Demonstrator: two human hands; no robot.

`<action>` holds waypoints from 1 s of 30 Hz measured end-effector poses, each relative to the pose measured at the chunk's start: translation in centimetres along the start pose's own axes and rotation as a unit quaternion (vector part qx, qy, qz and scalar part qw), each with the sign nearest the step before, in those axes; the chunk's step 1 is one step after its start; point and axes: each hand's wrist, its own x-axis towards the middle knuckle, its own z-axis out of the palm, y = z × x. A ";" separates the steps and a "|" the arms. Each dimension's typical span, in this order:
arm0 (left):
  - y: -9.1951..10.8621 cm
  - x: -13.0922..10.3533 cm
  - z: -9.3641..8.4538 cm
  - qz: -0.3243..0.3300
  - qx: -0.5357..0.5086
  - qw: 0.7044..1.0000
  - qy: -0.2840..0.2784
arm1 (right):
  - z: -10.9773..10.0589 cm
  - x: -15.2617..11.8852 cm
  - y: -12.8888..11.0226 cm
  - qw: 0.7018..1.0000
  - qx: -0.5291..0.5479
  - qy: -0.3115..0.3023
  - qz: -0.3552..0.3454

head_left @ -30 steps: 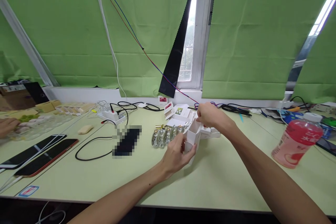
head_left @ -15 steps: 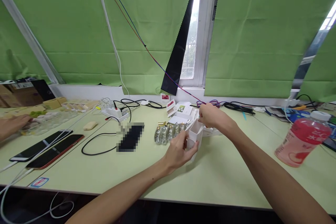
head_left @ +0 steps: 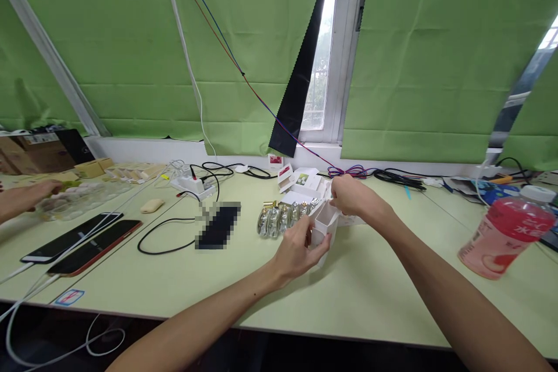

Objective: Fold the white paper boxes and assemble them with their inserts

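A small white cardboard box (head_left: 324, 225) stands tilted above the table with its open top facing me. My left hand (head_left: 297, 251) is wrapped round its left and front sides, thumb across the lower front. At the upper right rim is my right hand (head_left: 352, 196), its fingers closed at the box's raised flap; the fingertips are partly hidden. Just left of the box, several shiny silver-and-gold packets (head_left: 279, 218) stand in a row. Behind them lie white printed cartons (head_left: 300, 183).
A pink-red drink bottle (head_left: 505, 238) stands at the right. Two phones (head_left: 93, 247) with white cables lie at the left, near a cream-coloured bar (head_left: 152, 206). A power strip (head_left: 196, 187) and black cables run along the back. Another person's hand (head_left: 41, 192) touches a clear tray (head_left: 98, 197).
Both my hands stay on the white box with almost the same grip. The view shifts slightly. The other person's hand at far left has moved right over the tray.
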 end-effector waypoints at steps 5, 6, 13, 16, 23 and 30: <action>0.0 0.0 0.0 0.003 0.002 1.000 0.002 | 0.5 0.2 0.1 1.000 -0.006 -0.001 -0.004; 0.0 0.0 0.0 0.003 0.003 1.000 0.001 | 0.7 0.2 0.2 1.000 -0.008 -0.001 -0.005; -0.1 -0.1 0.0 -0.002 0.000 1.000 0.000 | 1.6 0.6 0.1 1.000 -0.020 0.002 -0.009; -0.1 -0.2 0.0 -0.007 0.005 1.000 -0.001 | 1.7 0.5 0.0 1.000 -0.022 0.001 -0.010; -0.1 -0.2 0.0 -0.008 0.003 1.000 -0.008 | 1.7 0.2 -0.1 1.000 -0.018 -0.001 -0.002; 0.0 -0.3 0.1 -0.013 -0.014 1.000 -0.012 | 1.9 0.1 -0.1 1.000 -0.014 -0.004 0.001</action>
